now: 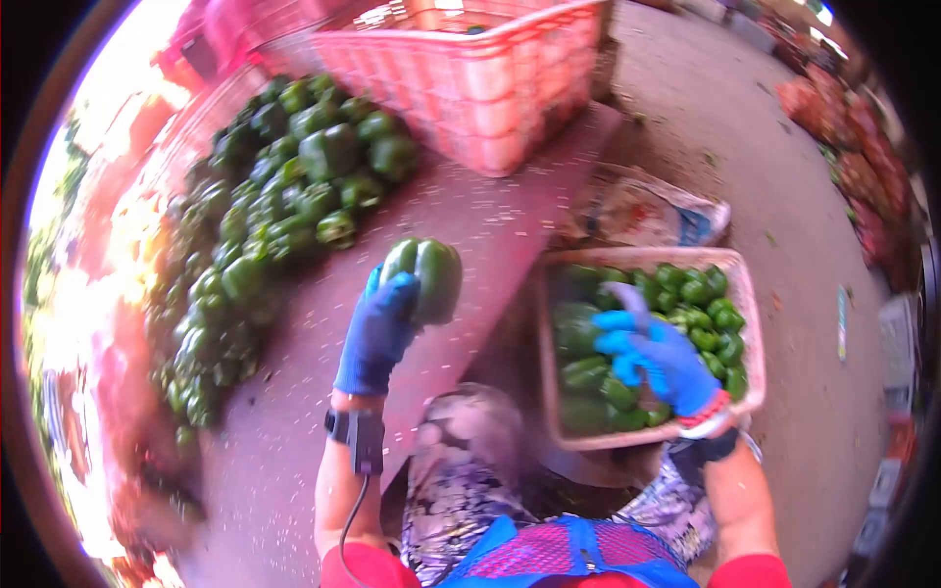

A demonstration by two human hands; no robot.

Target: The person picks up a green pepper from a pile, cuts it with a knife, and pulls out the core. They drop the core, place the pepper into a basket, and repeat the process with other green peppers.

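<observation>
My left hand [383,328], in a blue glove, is closed round a large green bell pepper [435,281] and holds it up over the table. My right hand [659,361], also gloved in blue, is above a crate [752,333] of green peppers. Its fingers are curled round what looks like a curved knife [627,296]; motion blurs it, and the hand covers much of its handle. On the table to the left lies a big heap of green bell peppers [294,191].
A pinkish-red table [470,235] spans the left and middle. At its far end stands a red plastic crate [470,88]. A printed sack [652,211] lies behind the pepper crate. Filled red net bags [853,147] line the far right of the floor [784,265].
</observation>
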